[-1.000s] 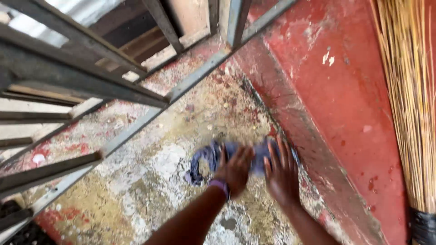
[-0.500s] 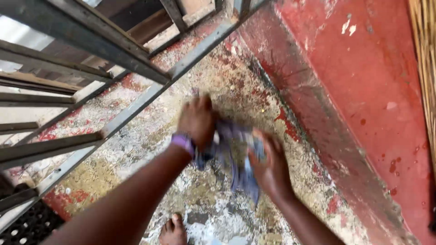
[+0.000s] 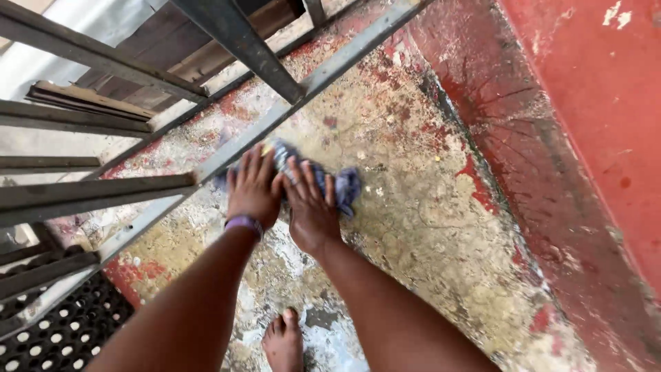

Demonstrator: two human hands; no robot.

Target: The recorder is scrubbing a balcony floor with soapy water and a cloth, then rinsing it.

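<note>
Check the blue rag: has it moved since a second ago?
Yes. The blue rag, under both hands, has gone from beside the red wall base across the floor to the grey metal gate rail.

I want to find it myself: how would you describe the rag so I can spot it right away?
Start at the grey metal gate frame that slants across the worn, patchy floor. Right beside its bottom rail, the left hand and right hand press flat on the rag. It is crumpled blue-grey cloth, the only soft, bluish thing on that stained red and yellow concrete.
</note>
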